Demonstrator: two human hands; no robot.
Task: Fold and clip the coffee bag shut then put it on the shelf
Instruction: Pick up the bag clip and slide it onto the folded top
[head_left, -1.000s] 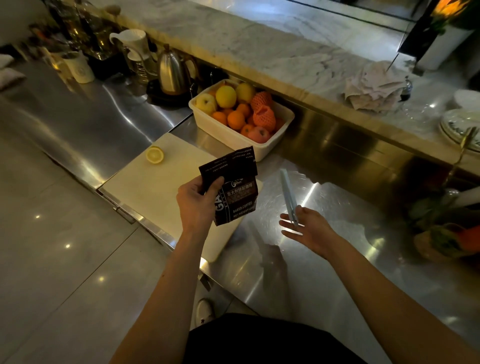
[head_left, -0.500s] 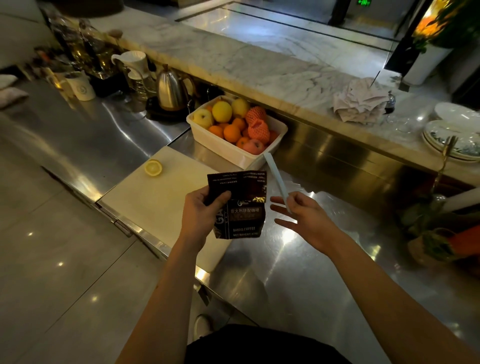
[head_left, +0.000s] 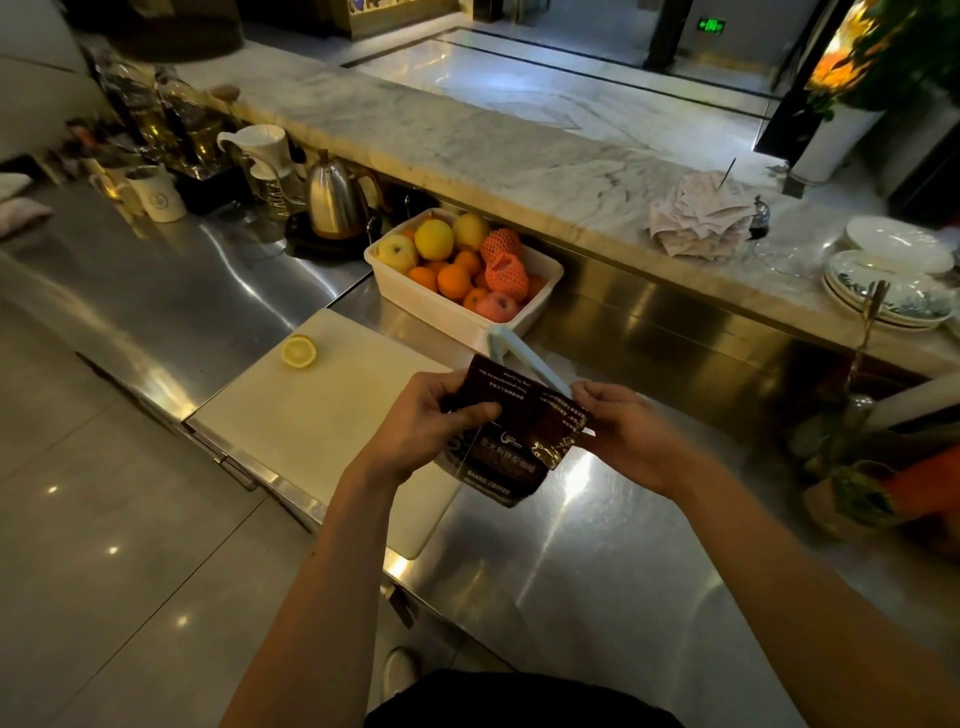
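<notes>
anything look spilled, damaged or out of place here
Nothing spilled or damaged. The dark foil coffee bag is folded over between left hand and right hand; the pale plastic clip isn't on yet. A cut lemon half lies on the white cutting board.

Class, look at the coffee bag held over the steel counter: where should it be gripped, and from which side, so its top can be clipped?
Probably grip the coffee bag at the two ends of its folded-over top, left hand from the left, right hand from the right. The flap bends forward, so pinching its ends should hold the fold flat while the long pale clip, angled behind the fold, slides across.
</notes>
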